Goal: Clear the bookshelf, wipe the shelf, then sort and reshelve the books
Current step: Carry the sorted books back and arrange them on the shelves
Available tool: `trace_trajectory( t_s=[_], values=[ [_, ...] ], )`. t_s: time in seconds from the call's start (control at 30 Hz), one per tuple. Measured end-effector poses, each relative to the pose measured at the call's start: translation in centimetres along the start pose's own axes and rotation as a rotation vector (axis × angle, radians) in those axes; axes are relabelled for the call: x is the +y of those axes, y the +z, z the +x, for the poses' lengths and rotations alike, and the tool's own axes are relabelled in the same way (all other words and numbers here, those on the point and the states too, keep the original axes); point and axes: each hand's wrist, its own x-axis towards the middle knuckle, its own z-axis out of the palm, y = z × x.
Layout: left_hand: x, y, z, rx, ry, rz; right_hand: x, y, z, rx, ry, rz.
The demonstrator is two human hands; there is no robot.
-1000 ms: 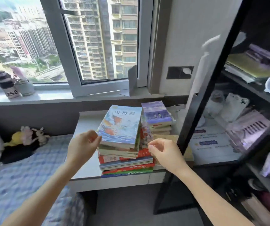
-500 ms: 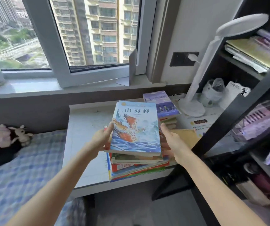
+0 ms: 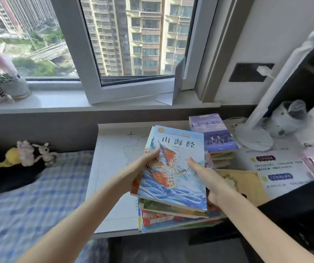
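Observation:
A pile of books (image 3: 171, 209) lies on the white desk (image 3: 112, 168). On top is a blue book with an orange bird on its cover (image 3: 173, 168). My left hand (image 3: 143, 169) grips the left edge of the upper books, thumb on the cover. My right hand (image 3: 207, 177) holds their right edge, thumb on the cover too. The upper books sit tilted above the lower ones. A second, smaller pile topped by a purple book (image 3: 213, 135) stands behind to the right. The dark bookshelf (image 3: 304, 209) frames the right side.
A white desk lamp (image 3: 254, 137) stands at the back right beside a crumpled bag (image 3: 287, 118). Printed sheets (image 3: 277, 168) and a yellow board (image 3: 247, 183) lie on the desk's right. A bed with checked cover (image 3: 29, 205) and plush toys (image 3: 29, 154) lies left. Pots (image 3: 2, 86) sit on the windowsill.
Both hands went from hovering beside the pile to clasping the upper books by their edges. The blue-covered stack now sits tilted and lifted off the lower books.

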Motion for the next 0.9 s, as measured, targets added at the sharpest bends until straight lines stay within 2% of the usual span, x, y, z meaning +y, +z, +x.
trace_trajectory(
  t_s=[0.17,0.3,0.5,0.7,0.9],
  values=[
    [2.5,-3.9,0.9,-0.029,-0.063,0.018,-1.8,2.4,1.9,-0.022,0.025,0.019],
    [5.1,-8.5,1.3,-0.029,-0.014,-0.04,-4.2,6.7,4.0,0.002,-0.012,0.082],
    [6.7,-18.2,2.7,0.066,0.098,-0.235,-8.6,16.0,8.4,0.031,-0.05,0.077],
    [4.4,-24.6,6.3,0.149,0.046,-0.304,-8.1,22.8,14.2,0.068,0.066,0.006],
    [1.6,-26.3,10.2,0.088,-0.116,-0.253,-5.4,24.3,17.9,0.107,0.266,0.032]
  ],
)
